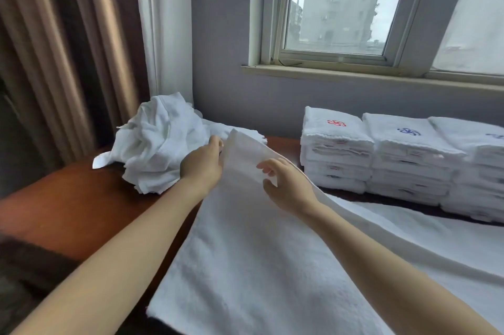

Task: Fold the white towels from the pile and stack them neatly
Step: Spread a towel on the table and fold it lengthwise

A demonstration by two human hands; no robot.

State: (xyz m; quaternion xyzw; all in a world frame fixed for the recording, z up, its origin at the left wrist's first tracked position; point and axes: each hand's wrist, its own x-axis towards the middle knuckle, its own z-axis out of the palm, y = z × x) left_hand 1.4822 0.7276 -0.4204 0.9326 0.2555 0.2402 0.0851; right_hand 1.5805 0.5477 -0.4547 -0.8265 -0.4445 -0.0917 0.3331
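Looked down on a brown worktop (68,198) under a window (335,7). Saw a messy pile (155,144) of white towels at the far left and three neat stacks (409,160) at the far right. Found a red flower mark (336,123) stitched on the left one and a blue flower mark (409,132) on the middle one. Saw one towel (245,253) stretched long, from near the body out toward the pile, with its far end lifted. Found the left grip (201,165) pinching that far end. Saw the right grip (289,187) on the towel's right side, fingers bent and thumb apart. Could not tell whether it held the cloth.
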